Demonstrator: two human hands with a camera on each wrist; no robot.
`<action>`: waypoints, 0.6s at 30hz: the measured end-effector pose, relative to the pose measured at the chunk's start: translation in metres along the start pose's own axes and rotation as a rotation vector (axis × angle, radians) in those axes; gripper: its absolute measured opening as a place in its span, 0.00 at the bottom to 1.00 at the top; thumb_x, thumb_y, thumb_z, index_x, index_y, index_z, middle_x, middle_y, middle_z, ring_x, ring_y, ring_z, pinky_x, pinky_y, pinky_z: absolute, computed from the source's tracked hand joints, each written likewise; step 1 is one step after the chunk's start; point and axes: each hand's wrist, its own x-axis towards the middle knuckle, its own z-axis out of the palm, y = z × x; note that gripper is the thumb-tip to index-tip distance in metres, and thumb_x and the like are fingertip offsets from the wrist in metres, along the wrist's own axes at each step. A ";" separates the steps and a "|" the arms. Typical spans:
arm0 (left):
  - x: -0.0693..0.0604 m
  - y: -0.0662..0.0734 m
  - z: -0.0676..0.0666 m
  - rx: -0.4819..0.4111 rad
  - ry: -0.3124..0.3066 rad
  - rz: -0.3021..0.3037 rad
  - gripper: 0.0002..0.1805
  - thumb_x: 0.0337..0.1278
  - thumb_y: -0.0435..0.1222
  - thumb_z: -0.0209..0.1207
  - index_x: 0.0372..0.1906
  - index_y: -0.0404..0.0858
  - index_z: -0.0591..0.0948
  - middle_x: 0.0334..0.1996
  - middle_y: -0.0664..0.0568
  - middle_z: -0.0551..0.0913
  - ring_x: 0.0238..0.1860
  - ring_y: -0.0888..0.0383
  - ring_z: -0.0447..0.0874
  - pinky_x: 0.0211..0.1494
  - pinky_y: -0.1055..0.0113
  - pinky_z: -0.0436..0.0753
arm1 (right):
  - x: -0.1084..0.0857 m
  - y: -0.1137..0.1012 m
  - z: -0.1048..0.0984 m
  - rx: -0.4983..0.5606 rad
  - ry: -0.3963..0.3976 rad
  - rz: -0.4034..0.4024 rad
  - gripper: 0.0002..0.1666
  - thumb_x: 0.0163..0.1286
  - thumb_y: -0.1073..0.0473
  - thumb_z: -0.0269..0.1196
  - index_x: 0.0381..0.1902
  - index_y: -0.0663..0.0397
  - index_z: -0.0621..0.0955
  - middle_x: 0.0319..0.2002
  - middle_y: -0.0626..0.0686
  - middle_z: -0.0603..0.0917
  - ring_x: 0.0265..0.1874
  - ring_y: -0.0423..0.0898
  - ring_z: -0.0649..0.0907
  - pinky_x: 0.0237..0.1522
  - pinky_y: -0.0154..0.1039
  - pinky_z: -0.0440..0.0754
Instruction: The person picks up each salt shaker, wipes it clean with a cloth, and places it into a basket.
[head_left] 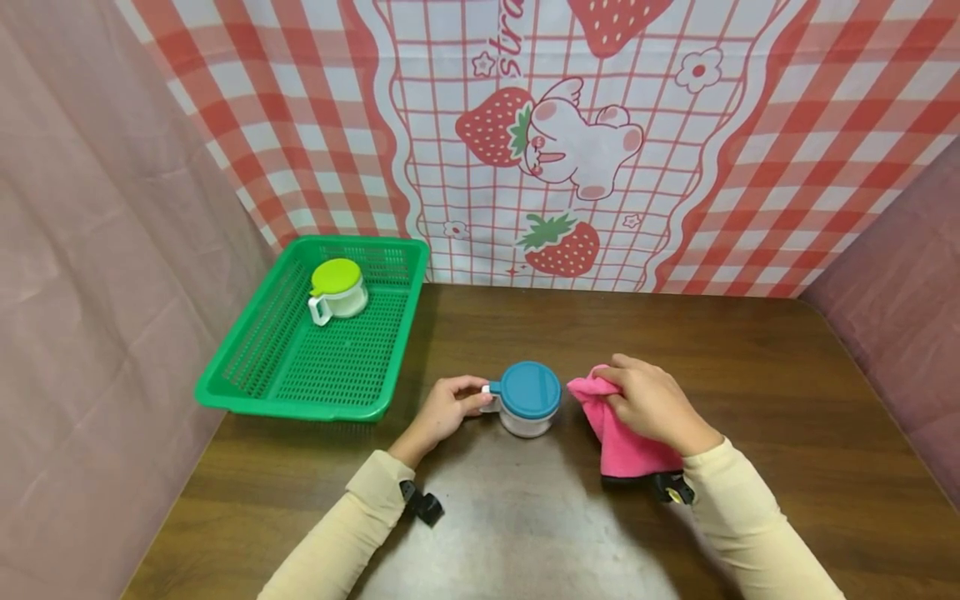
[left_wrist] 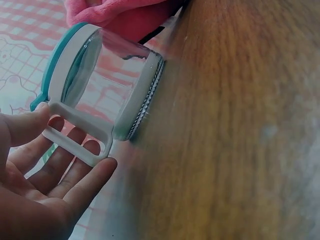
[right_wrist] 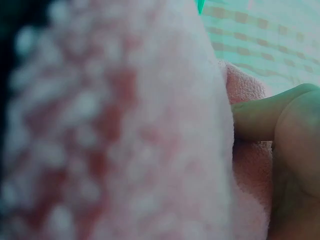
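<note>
A clear seasoning jar (head_left: 527, 424) with a blue lid (head_left: 531, 389) and white side handle stands on the table in the head view. My left hand (head_left: 446, 408) grips the jar by its handle (left_wrist: 80, 135), thumb at the top and fingers behind it, as the left wrist view shows. To the right of the jar, my right hand (head_left: 651, 402) holds a bunched pink cloth (head_left: 630, 446), whose lower part hangs down by the wrist. The cloth is close to the jar, with a small gap between them. Blurred cloth (right_wrist: 150, 120) fills most of the right wrist view and hides much of that hand.
A green plastic basket (head_left: 292, 408) stands at the left of the wooden table (head_left: 810, 400). Inside it is a similar jar with a lime-green lid (head_left: 336, 277). A checked strawberry-print curtain (head_left: 555, 150) hangs at the back, with pink drapes at both sides.
</note>
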 end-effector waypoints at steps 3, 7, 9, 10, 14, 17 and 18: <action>0.000 0.002 -0.001 0.000 -0.009 -0.011 0.14 0.60 0.29 0.61 0.48 0.23 0.81 0.44 0.32 0.85 0.36 0.65 0.81 0.45 0.57 0.87 | -0.003 0.005 -0.004 -0.018 -0.012 0.023 0.13 0.55 0.68 0.66 0.39 0.52 0.86 0.29 0.48 0.79 0.27 0.45 0.77 0.30 0.44 0.76; 0.001 0.004 -0.002 -0.001 -0.005 -0.021 0.14 0.60 0.28 0.61 0.48 0.23 0.81 0.43 0.33 0.85 0.36 0.65 0.81 0.46 0.58 0.87 | -0.007 0.010 -0.007 -0.045 -0.032 0.062 0.14 0.54 0.69 0.65 0.39 0.52 0.86 0.29 0.48 0.78 0.26 0.46 0.77 0.29 0.45 0.76; 0.001 0.004 -0.002 -0.002 -0.002 -0.023 0.14 0.60 0.28 0.61 0.47 0.23 0.81 0.43 0.33 0.85 0.36 0.65 0.81 0.46 0.57 0.87 | -0.008 0.013 -0.007 -0.053 -0.050 0.080 0.15 0.53 0.70 0.64 0.39 0.53 0.86 0.28 0.48 0.78 0.26 0.46 0.78 0.28 0.45 0.75; 0.001 0.004 -0.002 -0.002 -0.003 -0.023 0.14 0.60 0.28 0.61 0.48 0.23 0.81 0.43 0.33 0.85 0.36 0.65 0.81 0.46 0.57 0.86 | -0.009 0.014 -0.006 -0.055 -0.061 0.087 0.15 0.53 0.70 0.64 0.39 0.53 0.86 0.28 0.48 0.77 0.26 0.46 0.77 0.28 0.45 0.75; 0.000 0.003 -0.001 0.000 -0.008 -0.025 0.14 0.60 0.29 0.61 0.48 0.23 0.81 0.44 0.32 0.85 0.37 0.63 0.82 0.47 0.55 0.86 | -0.013 0.018 0.000 -0.067 -0.093 0.106 0.14 0.52 0.69 0.64 0.37 0.52 0.86 0.28 0.48 0.77 0.25 0.47 0.78 0.26 0.46 0.75; 0.001 0.001 -0.001 0.001 -0.010 -0.030 0.14 0.61 0.29 0.61 0.48 0.23 0.80 0.44 0.33 0.85 0.38 0.61 0.82 0.47 0.55 0.86 | -0.015 0.021 0.007 -0.074 -0.101 0.116 0.13 0.52 0.69 0.64 0.35 0.52 0.86 0.27 0.48 0.77 0.25 0.48 0.79 0.25 0.46 0.75; 0.001 0.001 -0.001 0.001 -0.010 -0.031 0.14 0.61 0.30 0.61 0.48 0.23 0.80 0.44 0.33 0.85 0.38 0.61 0.82 0.47 0.55 0.86 | -0.016 0.021 0.010 -0.074 -0.105 0.117 0.12 0.52 0.69 0.64 0.35 0.52 0.86 0.27 0.48 0.77 0.25 0.49 0.79 0.25 0.46 0.75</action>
